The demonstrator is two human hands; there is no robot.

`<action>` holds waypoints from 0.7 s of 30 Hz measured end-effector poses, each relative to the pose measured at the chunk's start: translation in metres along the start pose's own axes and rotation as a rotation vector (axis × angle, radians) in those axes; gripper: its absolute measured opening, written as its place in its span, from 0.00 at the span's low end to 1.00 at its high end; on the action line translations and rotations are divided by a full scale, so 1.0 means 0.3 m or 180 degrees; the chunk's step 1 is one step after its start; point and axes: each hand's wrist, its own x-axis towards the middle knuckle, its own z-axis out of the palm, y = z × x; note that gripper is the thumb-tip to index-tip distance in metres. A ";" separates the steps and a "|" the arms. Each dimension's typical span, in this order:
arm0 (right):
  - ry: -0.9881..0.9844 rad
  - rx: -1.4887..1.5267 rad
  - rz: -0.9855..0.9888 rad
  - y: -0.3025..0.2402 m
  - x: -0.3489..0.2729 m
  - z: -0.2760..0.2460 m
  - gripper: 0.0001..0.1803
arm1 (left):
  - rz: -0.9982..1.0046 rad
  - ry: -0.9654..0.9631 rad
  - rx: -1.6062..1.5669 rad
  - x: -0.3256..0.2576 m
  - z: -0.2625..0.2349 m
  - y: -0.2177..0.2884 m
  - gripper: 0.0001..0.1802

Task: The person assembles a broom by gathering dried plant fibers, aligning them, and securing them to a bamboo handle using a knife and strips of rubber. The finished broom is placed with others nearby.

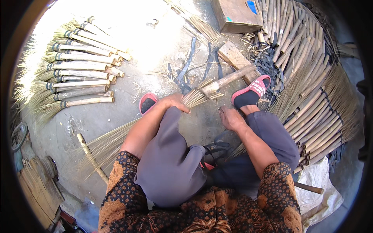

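Note:
Between my knees, my left hand point(176, 102) is wrapped round a bundle of broom stalks point(195, 96). A thick bamboo handle point(232, 80) comes out of the stalks toward the upper right, near my pink sandal point(254, 88). On the other side of my left forearm, long grass bristles point(110, 141) fan out low and to the left. My right hand point(232, 118) hangs just below and right of the bundle, apart from it, with its fingers curled together. Whatever it may pinch is too small to make out.
Several brooms with tied necks point(83, 73) lie in a fan at the left. More bamboo handles point(291, 35) and brooms point(316, 128) are piled at the right. A wooden block point(236, 58), dark rubber strips point(189, 58) and a wooden box point(237, 17) lie ahead.

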 end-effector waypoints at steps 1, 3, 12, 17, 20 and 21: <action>0.0128 0.0169 0.0100 -0.017 -0.004 0.008 0.19 | 0.0013 0.0110 0.0165 0.003 -0.007 0.004 0.25; 0.0290 0.0584 0.0308 -0.063 -0.021 0.029 0.18 | -0.0137 0.0099 -0.0136 -0.007 -0.019 0.014 0.28; -0.0073 0.0565 -0.0009 -0.139 0.004 0.083 0.18 | -0.0806 0.1432 0.1552 -0.145 0.078 0.071 0.44; 0.0566 0.0815 0.0439 -0.056 0.042 0.035 0.19 | -0.0510 0.0890 0.1399 -0.116 0.023 0.014 0.31; 0.0042 0.0117 0.0026 -0.055 0.018 0.017 0.18 | -0.0079 0.0612 0.1111 -0.039 0.015 -0.012 0.27; -0.0314 -0.0133 -0.0256 -0.066 0.004 0.020 0.18 | -0.0144 0.0614 0.1075 -0.016 0.018 -0.020 0.27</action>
